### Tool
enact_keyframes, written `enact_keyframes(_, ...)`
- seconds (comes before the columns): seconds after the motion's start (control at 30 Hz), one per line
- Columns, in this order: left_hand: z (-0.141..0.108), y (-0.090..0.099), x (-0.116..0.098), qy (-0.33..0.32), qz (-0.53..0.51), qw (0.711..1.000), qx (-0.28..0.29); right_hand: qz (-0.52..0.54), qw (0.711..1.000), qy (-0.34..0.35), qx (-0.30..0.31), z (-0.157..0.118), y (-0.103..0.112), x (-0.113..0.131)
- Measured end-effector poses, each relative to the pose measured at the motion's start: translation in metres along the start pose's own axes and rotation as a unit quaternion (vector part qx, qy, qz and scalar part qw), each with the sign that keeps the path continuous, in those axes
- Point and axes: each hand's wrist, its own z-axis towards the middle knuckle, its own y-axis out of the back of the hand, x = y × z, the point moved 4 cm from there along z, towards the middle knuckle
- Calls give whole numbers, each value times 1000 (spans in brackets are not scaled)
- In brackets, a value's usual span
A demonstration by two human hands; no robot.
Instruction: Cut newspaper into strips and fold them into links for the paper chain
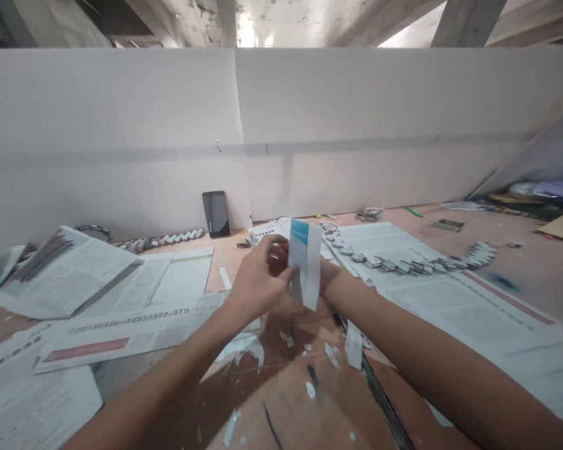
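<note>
White printed newspaper sheets [94,281] spread across your left side, with a folded-paper chain [182,237] beyond them and a smartphone [216,214] propped against the far partition [136,106]. Centrally, your left hand [265,265] pinches a blue-and-white paper piece [313,269] above the table [304,406]; it looks creased already, but seems not yet joined to either chain. Your right hand [327,278] is mostly hidden behind it, so its grip cannot be told. Farther right, a zigzag paper chain [403,266] appears already linked, lying across uncreased-looking newspaper pages [469,331].
</note>
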Motion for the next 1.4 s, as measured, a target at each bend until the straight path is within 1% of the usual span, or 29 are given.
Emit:
enact_keyframes(0.07, 4, 0, 8, 77, -110, 991, 21, 48, 999, -12, 10, 2, -1, -1)
enact_keyframes(0.13, 8, 3, 16, 124, -177, 976, 24, 95, 995, -21, 19, 5, 2, 2)
enact_keyframes(0.2, 12, 10, 21, 129, -207, 970, 7, 155, 987, -31, 21, 6, 11, 8)
enact_keyframes(0.27, 17, 18, 27, 116, -220, 969, -7, 242, 969, -46, 15, 5, 25, 15)
enact_keyframes(0.3, 19, 21, 30, 114, -219, 969, -10, 260, 964, -45, 7, 4, 33, 19)
enact_keyframes(0.33, 21, 24, 33, 114, -212, 971, -9, 252, 967, -37, -1, 3, 41, 22)
enact_keyframes(0.4, 22, 28, 37, 112, -181, 977, 1, 163, 986, -4, -29, 1, 55, 29)
enact_keyframes(0.47, 23, 30, 37, 100, -135, 986, 18, 50, 997, 30, -59, -1, 63, 35)
enact_keyframes(0.53, 22, 31, 35, 82, -73, 993, 44, -41, 994, 56, -89, -3, 65, 40)
enact_keyframes(0.6, 21, 31, 32, 68, 9, 995, 71, -131, 981, 91, -110, -6, 63, 47)
enact_keyframes(0.67, 19, 31, 27, 58, 96, 990, 84, -225, 959, 140, -99, -9, 58, 54)
enact_keyframes(0.73, 16, 32, 21, 45, 166, 982, 76, -309, 930, 190, -60, -11, 50, 59)
enact_keyframes(0.8, 13, 31, 14, 26, 223, 972, 61, -387, 892, 232, -35, -14, 43, 60)
enact_keyframes(0.87, 11, 30, 6, -5, 285, 957, 49, -457, 849, 266, -28, -17, 36, 60)
enact_keyframes(0.9, 10, 29, 3, -23, 312, 949, 46, -480, 831, 278, -25, -19, 33, 60)
enact_keyframes(0.93, 10, 28, 0, -43, 333, 941, 43, -495, 819, 288, -22, -20, 29, 60)
enact_keyframes(1.0, 9, 27, -5, -78, 354, 932, 33, -504, 810, 301, -20, -21, 24, 60)
enact_keyframes(1.13, 9, 28, -9, -120, 336, 934, -3, -487, 821, 295, -49, -19, 24, 60)
enact_keyframes(1.2, 10, 30, -9, -126, 332, 935, -11, -480, 827, 286, -56, -18, 28, 60)
enact_keyframes(1.3, 13, 37, -6, -118, 352, 928, -19, -484, 830, 273, -60, -15, 36, 59)
enact_keyframes(1.4, 16, 46, -2, -101, 375, 921, -32, -494, 828, 250, -86, -13, 50, 58)
